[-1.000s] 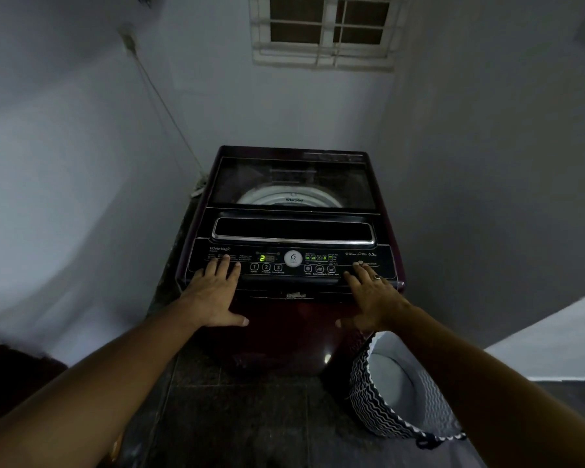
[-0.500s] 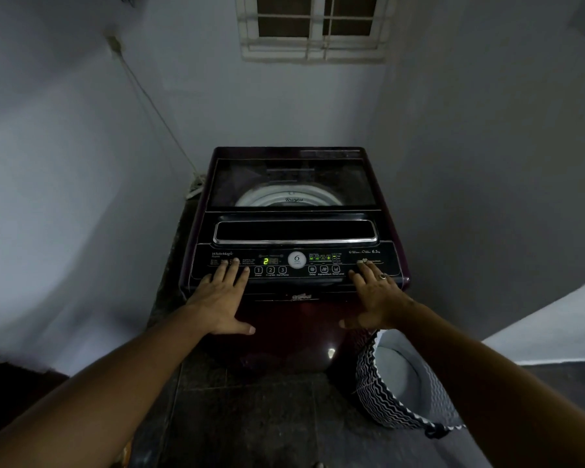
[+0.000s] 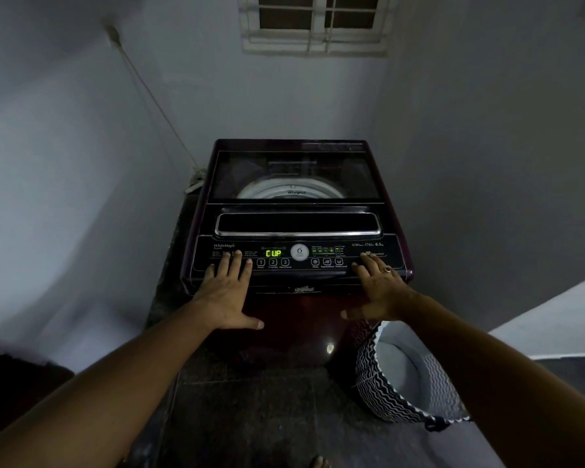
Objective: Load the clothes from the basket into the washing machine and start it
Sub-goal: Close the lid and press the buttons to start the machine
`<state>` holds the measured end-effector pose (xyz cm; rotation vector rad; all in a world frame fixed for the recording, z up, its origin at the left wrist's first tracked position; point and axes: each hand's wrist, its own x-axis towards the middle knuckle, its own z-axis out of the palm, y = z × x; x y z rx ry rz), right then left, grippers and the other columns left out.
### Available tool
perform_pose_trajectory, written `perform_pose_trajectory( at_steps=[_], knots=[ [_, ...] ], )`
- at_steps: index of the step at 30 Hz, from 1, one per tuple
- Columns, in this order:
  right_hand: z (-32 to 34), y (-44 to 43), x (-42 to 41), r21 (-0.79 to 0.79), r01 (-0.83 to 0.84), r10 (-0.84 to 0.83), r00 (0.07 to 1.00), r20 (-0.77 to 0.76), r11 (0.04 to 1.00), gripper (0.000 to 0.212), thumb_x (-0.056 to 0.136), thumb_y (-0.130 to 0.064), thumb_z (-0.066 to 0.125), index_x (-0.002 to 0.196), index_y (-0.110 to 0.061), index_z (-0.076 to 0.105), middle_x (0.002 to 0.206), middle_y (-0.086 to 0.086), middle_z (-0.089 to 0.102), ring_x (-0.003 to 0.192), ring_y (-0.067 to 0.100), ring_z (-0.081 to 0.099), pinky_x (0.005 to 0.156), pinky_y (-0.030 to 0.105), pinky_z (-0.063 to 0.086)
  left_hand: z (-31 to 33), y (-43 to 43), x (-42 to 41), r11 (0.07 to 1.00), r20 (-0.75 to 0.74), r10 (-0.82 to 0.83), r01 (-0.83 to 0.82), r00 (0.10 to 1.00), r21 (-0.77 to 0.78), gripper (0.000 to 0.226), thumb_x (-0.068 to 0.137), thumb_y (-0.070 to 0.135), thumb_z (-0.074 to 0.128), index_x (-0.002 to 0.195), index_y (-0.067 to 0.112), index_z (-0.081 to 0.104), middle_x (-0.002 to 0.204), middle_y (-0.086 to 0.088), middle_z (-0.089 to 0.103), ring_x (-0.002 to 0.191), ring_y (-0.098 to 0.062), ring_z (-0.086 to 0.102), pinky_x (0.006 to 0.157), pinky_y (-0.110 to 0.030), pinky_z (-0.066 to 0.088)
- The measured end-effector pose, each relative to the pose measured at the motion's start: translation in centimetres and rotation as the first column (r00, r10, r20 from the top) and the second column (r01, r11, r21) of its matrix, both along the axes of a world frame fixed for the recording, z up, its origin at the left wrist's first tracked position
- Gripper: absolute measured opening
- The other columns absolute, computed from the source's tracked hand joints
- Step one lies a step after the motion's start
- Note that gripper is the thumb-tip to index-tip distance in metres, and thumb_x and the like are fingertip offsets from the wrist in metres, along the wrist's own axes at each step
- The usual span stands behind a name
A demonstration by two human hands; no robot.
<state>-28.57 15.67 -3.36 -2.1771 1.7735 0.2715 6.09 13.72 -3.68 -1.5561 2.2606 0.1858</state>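
The right forearm (image 3: 487, 366) hides part of the basket (image 3: 379, 380).

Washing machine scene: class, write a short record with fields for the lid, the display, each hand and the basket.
Lid: shut, drum visible through glass
Display: CUP in green
Left hand: flat on control panel's left end, fingers straight
Right hand: flat on panel's right end, ring worn
Basket: zigzag-patterned, on floor right of washing machine, no clothes visible inside

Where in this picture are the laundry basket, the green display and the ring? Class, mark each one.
laundry basket (image 3: 376, 381), head view, on its zigzag outer wall.
green display (image 3: 273, 253), head view, on the lit letters.
ring (image 3: 388, 269), head view, on the band itself.
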Motion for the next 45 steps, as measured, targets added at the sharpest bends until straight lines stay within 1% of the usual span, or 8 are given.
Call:
perform_pose_trajectory(
  at_steps=[6, 11, 19, 28, 34, 45],
  knots=[
    [-0.24, -0.13, -0.01, -0.002, 0.007, -0.007, 1.0, -0.006, 1.0, 0.136, 0.061, -0.093, 0.058, 0.161, -0.014, 0.009, 0.168, 0.015, -0.008, 0.155, 0.033, -0.011, 0.124, 0.059, 0.01, -0.18, -0.05, 0.21, 1.0, -0.001, -0.011, 0.011, 1.0, -0.001, 0.147, 0.059, 0.096, 0.053, 0.157, 0.012, -0.018, 0.164, -0.017, -0.025, 0.153, -0.038, -0.018, 0.124, -0.057, 0.009],
    [-0.26, -0.22, 0.06, 0.009, 0.007, -0.007, 1.0, -0.016, 1.0, 0.136, 0.061, -0.092, 0.058, 0.161, -0.013, 0.008, 0.168, 0.016, -0.009, 0.155, 0.034, -0.012, 0.124, 0.06, 0.008, -0.36, -0.07, 0.22, 1.0, 0.014, -0.005, 0.005, 1.0, 0.001, 0.149, 0.057, 0.097, 0.052, 0.157, 0.013, -0.02, 0.164, -0.016, -0.027, 0.153, -0.037, -0.02, 0.123, -0.061, 0.004],
    [-0.24, -0.22, 0.14, 0.005, 0.004, -0.004, 1.0, -0.02, 1.0, 0.136, 0.061, -0.093, 0.058, 0.161, -0.012, 0.01, 0.168, 0.015, -0.007, 0.155, 0.034, -0.011, 0.124, 0.06, 0.009, -0.07, -0.15, 0.41, 1.0, -0.003, -0.014, 0.014, 1.0, 0.003, 0.147, 0.059, 0.095, 0.055, 0.158, 0.014, -0.016, 0.165, -0.015, -0.025, 0.153, -0.037, -0.017, 0.124, -0.058, 0.011],
    [0.09, 0.02, 0.41, 0.004, 0.016, -0.016, 1.0, -0.016, 1.0, 0.134, 0.063, -0.09, 0.06, 0.161, -0.013, 0.011, 0.169, 0.014, -0.007, 0.155, 0.033, -0.011, 0.124, 0.059, 0.009, 0.22, -0.11, 0.35, 1.0, -0.004, -0.012, 0.012, 1.0, 0.013, 0.145, 0.06, 0.095, 0.055, 0.159, 0.014, -0.015, 0.165, -0.015, -0.025, 0.153, -0.036, -0.017, 0.124, -0.057, 0.01],
    [0.13, -0.03, 0.43, 0.009, 0.019, -0.019, 1.0, -0.018, 1.0, 0.135, 0.062, -0.093, 0.057, 0.16, -0.013, 0.01, 0.169, 0.015, -0.007, 0.155, 0.034, -0.011, 0.123, 0.059, 0.008, 0.34, -0.1, 0.38, 1.0, -0.006, -0.011, 0.011, 1.0, 0.019, 0.145, 0.06, 0.094, 0.056, 0.159, 0.015, -0.015, 0.165, -0.014, -0.024, 0.154, -0.036, -0.017, 0.124, -0.057, 0.011],
    [0.11, -0.01, 0.51, 0.009, 0.013, -0.013, 1.0, -0.027, 1.0, 0.135, 0.062, -0.093, 0.056, 0.16, -0.012, 0.01, 0.168, 0.016, -0.007, 0.155, 0.034, -0.011, 0.124, 0.06, 0.01, 0.26, -0.16, 0.4, 1.0, -0.013, -0.003, 0.003, 1.0, 0.024, 0.145, 0.06, 0.095, 0.055, 0.158, 0.015, -0.016, 0.165, -0.014, -0.025, 0.153, -0.036, -0.018, 0.124, -0.058, 0.01]
  ],
)
